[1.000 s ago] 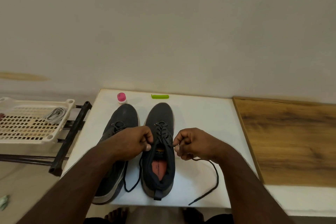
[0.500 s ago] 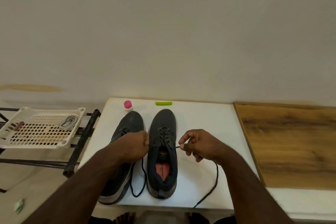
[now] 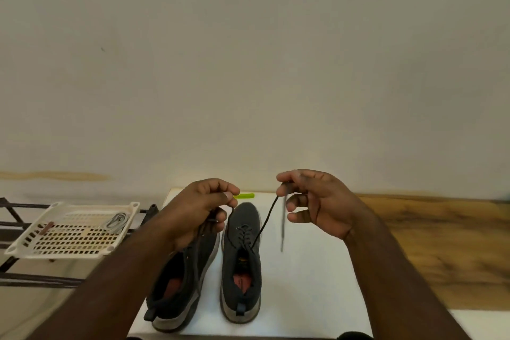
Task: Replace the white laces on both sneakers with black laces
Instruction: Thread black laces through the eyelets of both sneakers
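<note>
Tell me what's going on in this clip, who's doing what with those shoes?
A person is lacing the right-hand sneaker of a dark pair on a white table. Each hand pinches one end of its black lace: the left hand and the right hand hold the ends up above the shoe. The other sneaker sits beside it. A pale lace lies in a plastic tray to the left.

The light is soft and even, and a bit dim. The white desk (image 3: 309,279) looks bright. Shadows are faint. The lace (image 3: 282,225) end is blurry from moving. The picture is a little soft, and lines bend near the edges.
</note>
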Demonstrator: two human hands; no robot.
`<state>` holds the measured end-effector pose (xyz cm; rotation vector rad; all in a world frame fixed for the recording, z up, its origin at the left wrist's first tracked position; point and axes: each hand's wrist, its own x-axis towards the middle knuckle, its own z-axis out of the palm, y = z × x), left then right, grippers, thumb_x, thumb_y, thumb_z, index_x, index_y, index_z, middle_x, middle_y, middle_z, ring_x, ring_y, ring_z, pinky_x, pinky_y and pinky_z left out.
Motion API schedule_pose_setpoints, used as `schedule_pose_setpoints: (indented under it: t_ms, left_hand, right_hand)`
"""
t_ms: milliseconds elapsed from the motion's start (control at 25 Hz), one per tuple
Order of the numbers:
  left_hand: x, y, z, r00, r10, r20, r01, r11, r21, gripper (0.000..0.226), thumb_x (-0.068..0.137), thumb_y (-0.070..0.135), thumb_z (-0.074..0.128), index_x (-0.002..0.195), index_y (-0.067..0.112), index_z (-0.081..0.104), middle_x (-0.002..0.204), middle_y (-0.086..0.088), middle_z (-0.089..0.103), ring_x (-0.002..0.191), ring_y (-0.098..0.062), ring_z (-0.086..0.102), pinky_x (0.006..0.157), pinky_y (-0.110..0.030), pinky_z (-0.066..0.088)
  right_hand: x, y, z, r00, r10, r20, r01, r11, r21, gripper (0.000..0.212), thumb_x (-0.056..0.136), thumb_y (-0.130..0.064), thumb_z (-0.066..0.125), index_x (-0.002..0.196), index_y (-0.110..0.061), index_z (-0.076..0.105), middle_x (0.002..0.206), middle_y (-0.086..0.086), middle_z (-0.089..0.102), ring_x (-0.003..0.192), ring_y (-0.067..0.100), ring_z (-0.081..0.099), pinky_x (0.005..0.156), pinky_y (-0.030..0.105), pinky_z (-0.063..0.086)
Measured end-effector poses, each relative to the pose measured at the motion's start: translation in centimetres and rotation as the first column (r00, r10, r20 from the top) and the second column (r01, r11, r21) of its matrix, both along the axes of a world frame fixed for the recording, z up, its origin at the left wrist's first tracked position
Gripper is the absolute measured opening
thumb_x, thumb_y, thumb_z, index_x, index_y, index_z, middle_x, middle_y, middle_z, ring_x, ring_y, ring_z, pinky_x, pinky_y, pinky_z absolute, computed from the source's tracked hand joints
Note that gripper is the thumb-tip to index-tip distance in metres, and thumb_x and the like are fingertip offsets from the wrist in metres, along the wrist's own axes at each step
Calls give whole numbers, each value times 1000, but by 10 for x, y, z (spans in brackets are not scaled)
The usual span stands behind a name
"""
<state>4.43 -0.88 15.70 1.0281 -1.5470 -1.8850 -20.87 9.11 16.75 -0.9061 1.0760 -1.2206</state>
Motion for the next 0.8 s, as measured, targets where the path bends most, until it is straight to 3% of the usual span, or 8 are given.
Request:
schedule_pose_setpoints:
  t_ms: [160, 240, 360, 480, 640, 720, 800]
  left_hand:
    - [3, 8, 39, 994, 27, -104, -29, 999, -22, 20, 100, 14, 55, 103, 9, 75, 97, -11, 72, 61, -13, 58, 58, -30, 54]
    - [7, 12, 52, 989, 5, -147, -6, 1000, -8, 28, 104, 19, 48, 106, 8, 74, 105, -14, 74, 71, -19, 67, 63, -33, 57]
    - [14, 15, 61, 984, -46, -171, 42, 999, -24, 35, 103, 9, 38, 113, 9, 72, 112, -14, 73, 89, -27, 72, 69, -36, 59]
    - [16, 17, 62, 990, -78, -115, 60, 987, -150, 28, 101, 4, 49, 115, 15, 70, 112, -8, 74, 96, -25, 73, 71, -32, 59]
    - [12, 18, 63, 995, 22, -100, -53, 944, -325, 20, 100, 24, 56, 101, 28, 76, 82, -1, 71, 73, -14, 66, 66, -24, 53]
    - [6, 15, 66, 994, 92, -54, -107, 898, -427, 22, 101, 33, 54, 99, 36, 76, 65, 4, 57, 60, -7, 53, 61, -20, 49]
    - [-5, 12, 69, 988, 152, -24, -144, 858, -494, 20, 99, 40, 56, 100, 42, 76, 62, 13, 57, 58, -2, 49, 60, -19, 46]
  right_hand:
    - [20, 7, 32, 995, -29, -94, 20, 996, -86, 23, 99, -17, 59, 117, -13, 73, 117, 15, 72, 84, 26, 70, 64, 37, 59]
    - [33, 9, 37, 970, -132, -203, 103, 984, -146, 20, 94, -14, 69, 113, -15, 73, 110, 11, 75, 79, 24, 71, 61, 33, 57]
    - [50, 9, 39, 903, -333, -272, 264, 929, -261, 14, 92, -26, 72, 102, -19, 77, 91, 7, 76, 66, 21, 65, 55, 28, 52]
    - [60, 1, 36, 790, -509, -342, 386, 846, -369, 16, 93, -32, 71, 101, -20, 78, 82, 0, 71, 63, 14, 60, 57, 25, 51]
    - [72, -9, 37, 749, -598, -285, 450, 775, -444, 16, 92, -22, 73, 97, -37, 76, 99, -11, 75, 82, 5, 68, 60, 22, 54]
    - [75, -16, 37, 718, -646, -261, 497, 737, -458, 22, 90, -20, 76, 100, -39, 74, 99, -15, 76, 90, 5, 70, 72, 28, 58]
    - [78, -24, 37, 659, -696, -286, 537, 701, -469, 23, 88, -22, 78, 106, -35, 72, 93, -13, 76, 90, 6, 70, 82, 35, 60]
